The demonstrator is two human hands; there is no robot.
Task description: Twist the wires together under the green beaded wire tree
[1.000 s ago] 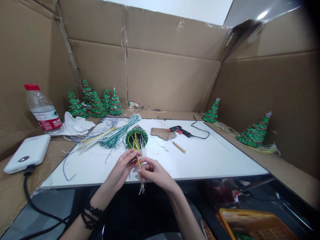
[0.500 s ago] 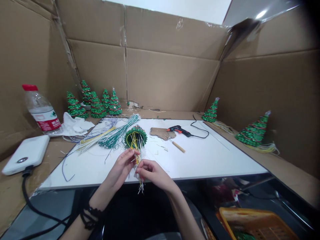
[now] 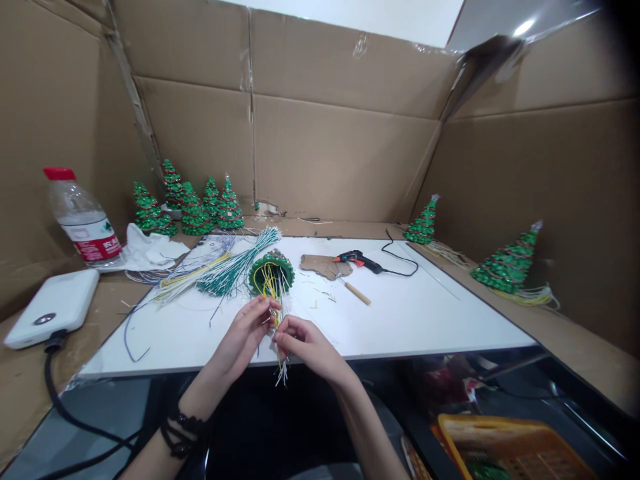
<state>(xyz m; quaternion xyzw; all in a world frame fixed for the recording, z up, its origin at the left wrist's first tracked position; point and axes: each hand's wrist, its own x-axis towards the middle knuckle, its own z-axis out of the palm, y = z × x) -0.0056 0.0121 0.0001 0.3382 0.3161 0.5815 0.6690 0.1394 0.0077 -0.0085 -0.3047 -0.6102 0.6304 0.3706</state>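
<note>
- Since the earlier frames, both hands have barely shifted; the right hand has drawn slightly closer to the left along the wire bundle, and the wire ends hang a touch higher.
- At far left lie a flat white plastic box with a black cable (image 3: pixel 53 307) and a clear water bottle with a red cap (image 3: pixel 80 217), beside crumpled white tissue (image 3: pixel 150 250).
- A cluster of small green beaded trees (image 3: pixel 193 203) stands against the cardboard wall (image 3: pixel 340 153).
- Loose green and white wire stems (image 3: pixel 235 267) fan across the white board (image 3: pixel 425 313).
- The left hand (image 3: pixel 245 337), wrist bent inward, pinches the yellow and white wire bundle (image 3: pixel 277 320) between thumb and fingertips.
- That bundle trails from the green beaded cone tree lying on its side (image 3: pixel 271 270) on the board, past its near edge.
- The right hand (image 3: pixel 305 343) pinches the same bundle just beside the left.
- Right of the hands, the board holds a cardboard scrap (image 3: pixel 325 265), a black and orange glue gun (image 3: pixel 360 261) and a wooden-handled tool (image 3: pixel 356 291).
- Two more green beaded trees (image 3: pixel 507 267) lie on the right ledge; an orange plastic basket (image 3: pixel 500 443) sits below.
</note>
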